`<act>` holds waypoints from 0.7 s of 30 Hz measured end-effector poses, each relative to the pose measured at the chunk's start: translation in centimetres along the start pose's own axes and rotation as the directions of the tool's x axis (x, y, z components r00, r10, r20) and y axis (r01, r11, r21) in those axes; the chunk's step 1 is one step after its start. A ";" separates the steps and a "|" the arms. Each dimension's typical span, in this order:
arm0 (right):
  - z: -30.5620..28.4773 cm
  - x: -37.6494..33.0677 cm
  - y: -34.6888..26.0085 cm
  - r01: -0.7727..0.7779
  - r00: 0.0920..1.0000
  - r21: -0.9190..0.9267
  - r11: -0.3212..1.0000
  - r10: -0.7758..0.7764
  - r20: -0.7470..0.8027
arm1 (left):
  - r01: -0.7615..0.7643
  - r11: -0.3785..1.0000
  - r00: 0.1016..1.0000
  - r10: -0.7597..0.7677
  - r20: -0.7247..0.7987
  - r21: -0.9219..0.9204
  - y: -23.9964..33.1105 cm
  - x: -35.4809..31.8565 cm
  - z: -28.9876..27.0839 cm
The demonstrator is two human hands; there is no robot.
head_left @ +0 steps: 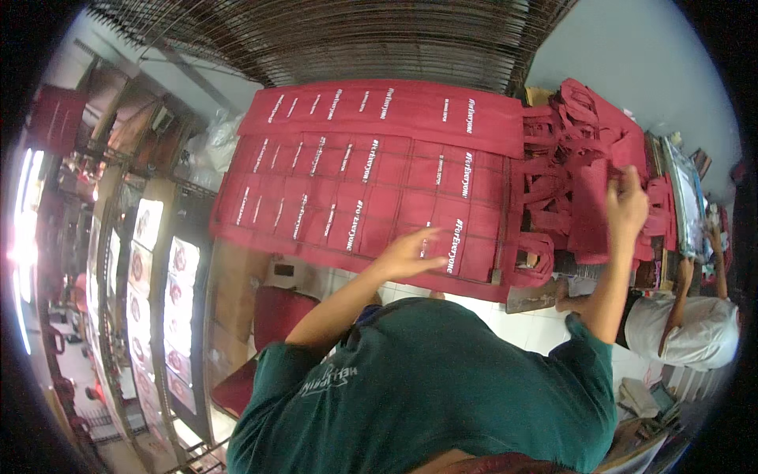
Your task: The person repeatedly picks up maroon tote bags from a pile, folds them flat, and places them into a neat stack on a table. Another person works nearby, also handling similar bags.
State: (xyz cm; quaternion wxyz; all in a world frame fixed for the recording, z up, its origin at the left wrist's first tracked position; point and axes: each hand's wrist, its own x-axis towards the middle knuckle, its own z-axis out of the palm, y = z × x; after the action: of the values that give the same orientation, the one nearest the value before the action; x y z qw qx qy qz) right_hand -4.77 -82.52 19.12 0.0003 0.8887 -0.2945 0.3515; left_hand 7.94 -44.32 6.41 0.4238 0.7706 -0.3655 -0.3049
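Rows of red cloth bags (395, 209) with white printing lie flat and overlapping in front of me, thin wire bars of a rack crossing them. Over their near edge, right of the middle, is my left hand (410, 254), fingers spread and nothing in it. My right hand (628, 204) reaches up to the right, over a heap of red bags (588, 221) with loose handles. Its fingers are bent beside the cloth, and whether they grip a bag does not show clearly.
Stacked wire racks (395, 39) rise behind the bags. At left stand a red chair (280, 312) and shelving with printed sheets (181, 292). Clear plastic (219, 138) sits at the far left corner. On the right, another person in a white shirt (687, 328) works at a framed panel (685, 197).
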 end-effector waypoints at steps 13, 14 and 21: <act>-1.6 -2.4 -32.4 0.189 0.960 0.291 0.938 -0.239 0.146 | -0.378 0.926 0.878 0.360 -0.314 0.004 9.9 2.8 -10.6; -1.7 -2.5 -34.3 0.177 0.957 0.321 0.930 -0.239 0.164 | -0.388 0.921 0.858 0.370 -0.357 0.023 9.2 2.4 -11.9; 4.0 -6.6 -37.9 0.249 0.926 0.774 0.582 0.090 -0.366 | -0.528 0.844 0.632 0.465 -0.620 0.095 5.2 0.6 -25.5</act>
State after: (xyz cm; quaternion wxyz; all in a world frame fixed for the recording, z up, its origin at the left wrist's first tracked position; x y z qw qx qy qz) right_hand 13.75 -48.54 19.78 -0.3331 0.7207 -0.0555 0.6054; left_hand 26.60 -35.78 22.49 0.6232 0.6746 -0.3879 0.0777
